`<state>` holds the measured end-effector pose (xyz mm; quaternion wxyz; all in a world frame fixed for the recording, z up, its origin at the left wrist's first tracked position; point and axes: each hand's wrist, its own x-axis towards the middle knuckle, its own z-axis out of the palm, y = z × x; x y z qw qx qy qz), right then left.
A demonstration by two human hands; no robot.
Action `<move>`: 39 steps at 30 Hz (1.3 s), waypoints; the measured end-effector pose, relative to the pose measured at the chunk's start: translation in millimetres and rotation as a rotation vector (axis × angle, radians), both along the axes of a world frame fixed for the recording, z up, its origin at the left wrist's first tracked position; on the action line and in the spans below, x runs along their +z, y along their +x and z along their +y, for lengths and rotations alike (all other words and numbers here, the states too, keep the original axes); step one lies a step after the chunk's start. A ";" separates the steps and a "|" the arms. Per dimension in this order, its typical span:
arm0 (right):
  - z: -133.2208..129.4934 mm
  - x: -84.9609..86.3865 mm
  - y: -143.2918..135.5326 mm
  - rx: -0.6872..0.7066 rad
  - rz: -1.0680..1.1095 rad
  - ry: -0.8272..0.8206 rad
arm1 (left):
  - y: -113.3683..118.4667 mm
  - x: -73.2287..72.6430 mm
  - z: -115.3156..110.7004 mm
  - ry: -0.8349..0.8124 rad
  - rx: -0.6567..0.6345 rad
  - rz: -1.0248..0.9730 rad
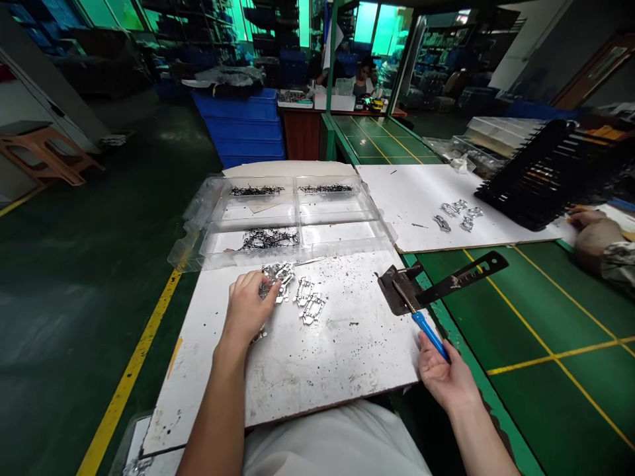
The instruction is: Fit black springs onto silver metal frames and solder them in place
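My left hand [251,305] is on a small pile of shiny silver metal parts [280,274], its thumb and curled fingers gripping at the near-left side. Two similar silver frame-shaped pieces [311,308] lie just right of the pile. In my right hand [444,373] is a blue-handled tool [429,336] with a thin metal shaft, its kind unclear. The shaft's tip lies over a dark metal plate [397,294] at the board's right edge. A dark slotted metal strip [464,277] sticks out rightward from that plate.
A clear compartment tray [297,215] with black wiry pieces stands behind the pile. More silver parts [459,213] lie on the right-hand board near a black rack [536,175]. Another person's hand [592,228] is at far right. Blue crates [243,125] stand behind.
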<state>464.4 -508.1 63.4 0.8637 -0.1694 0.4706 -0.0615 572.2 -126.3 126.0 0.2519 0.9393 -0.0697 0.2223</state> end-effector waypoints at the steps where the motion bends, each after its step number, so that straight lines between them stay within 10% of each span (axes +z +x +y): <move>1: 3.5 0.4 -2.2 0.023 -0.007 -0.035 | -2.9 -3.5 7.3 0.020 0.039 0.027; 13: 145.7 29.6 74.7 1.095 -0.482 -1.405 | -18.3 -36.6 10.5 -0.139 0.185 0.090; 23: 201.9 40.2 122.3 0.917 -0.425 -0.696 | 20.1 -38.4 -22.6 -0.287 0.110 0.223; 31: 204.3 41.4 128.6 0.780 -0.457 -0.463 | 26.1 -43.3 -47.4 -0.808 -0.080 0.269; 39: 204.0 33.5 128.9 0.625 -0.555 -0.362 | 13.1 -39.8 -67.1 -0.806 -0.334 0.095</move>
